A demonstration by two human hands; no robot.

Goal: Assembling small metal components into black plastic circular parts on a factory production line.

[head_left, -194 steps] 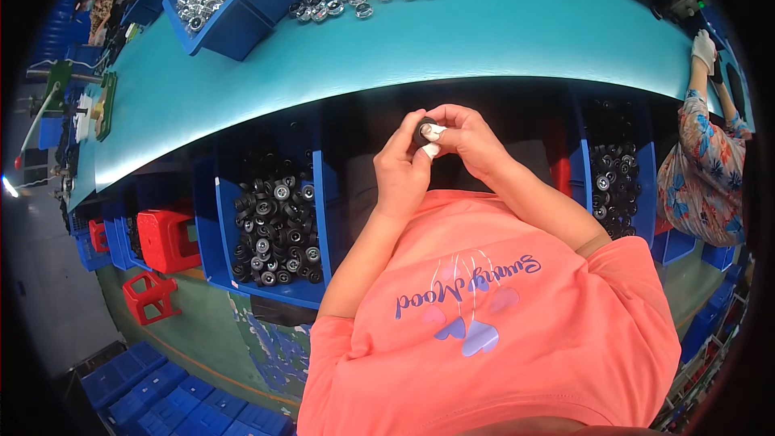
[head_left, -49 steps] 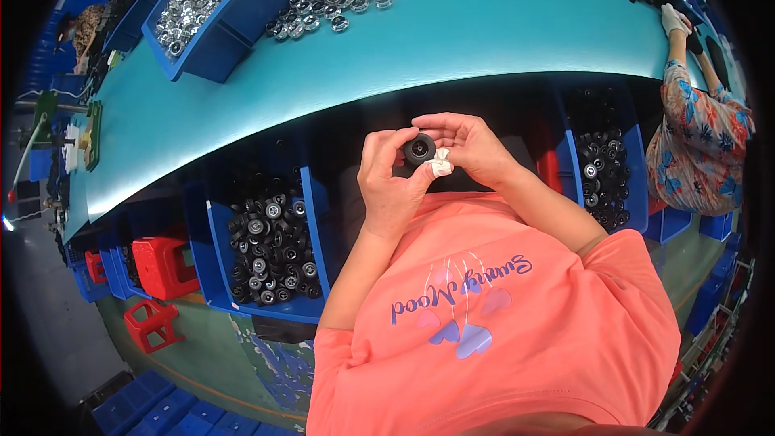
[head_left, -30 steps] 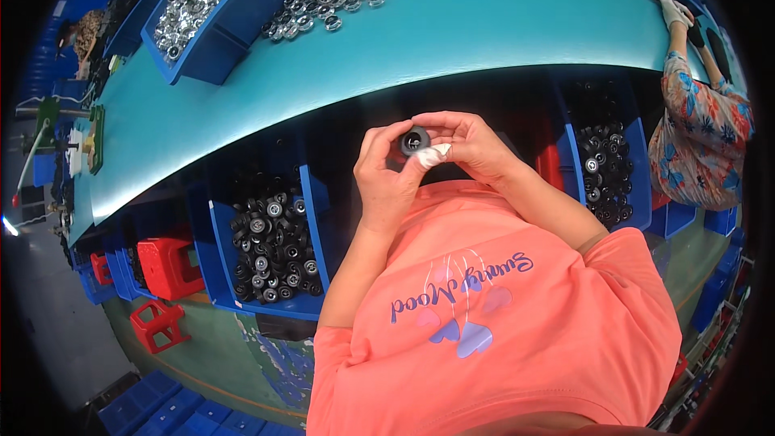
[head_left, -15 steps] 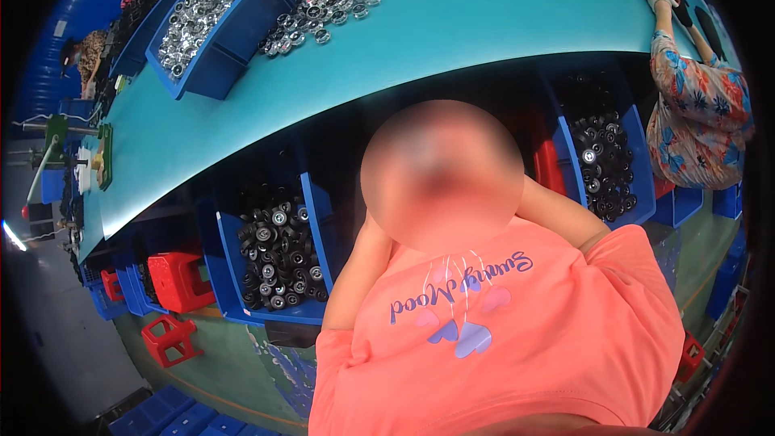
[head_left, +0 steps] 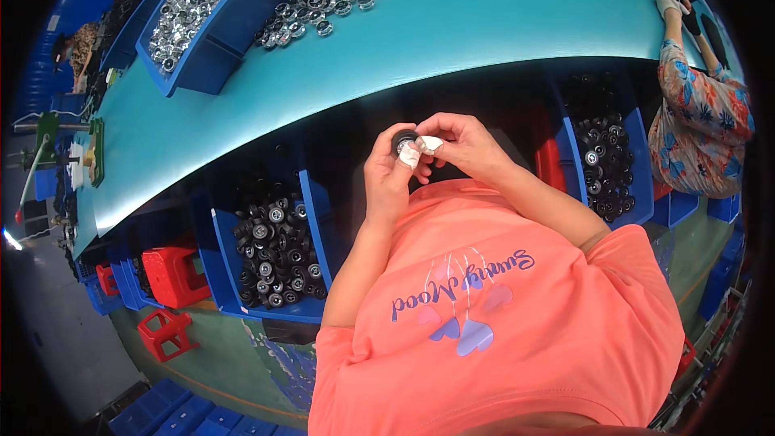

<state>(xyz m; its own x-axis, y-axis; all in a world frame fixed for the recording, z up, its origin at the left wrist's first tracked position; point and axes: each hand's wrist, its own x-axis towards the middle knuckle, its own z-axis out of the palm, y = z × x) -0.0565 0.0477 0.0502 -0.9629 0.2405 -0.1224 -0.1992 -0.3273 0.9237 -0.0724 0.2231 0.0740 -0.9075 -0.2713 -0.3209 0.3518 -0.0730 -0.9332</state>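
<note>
Close in front of my chest, my left hand (head_left: 386, 176) is closed round a small round black wheel (head_left: 401, 138) with a shiny pale centre. My right hand (head_left: 470, 147) meets it from the other side, its fingers curled in and its thumb pressed at the wheel's face. Both thumbs are wrapped in white tape. Below my left hand, at the left, a blue bin (head_left: 317, 222) contains many black wheels (head_left: 274, 254) with silvery hubs. The undersides of my fingers are hidden.
Beyond my hands runs a teal tabletop (head_left: 452, 40) with a blue bin (head_left: 208, 56) of clear round parts (head_left: 194, 8); more lie loose beside it. Another bin of black wheels (head_left: 605, 161) stands right, near a co-worker (head_left: 698, 125). Red stools (head_left: 173, 274) stand at left.
A round blur covered my hands half a second ago; now they and the wheel show plainly. My forearms stay in nearly the same place, and the view has shifted slightly.
</note>
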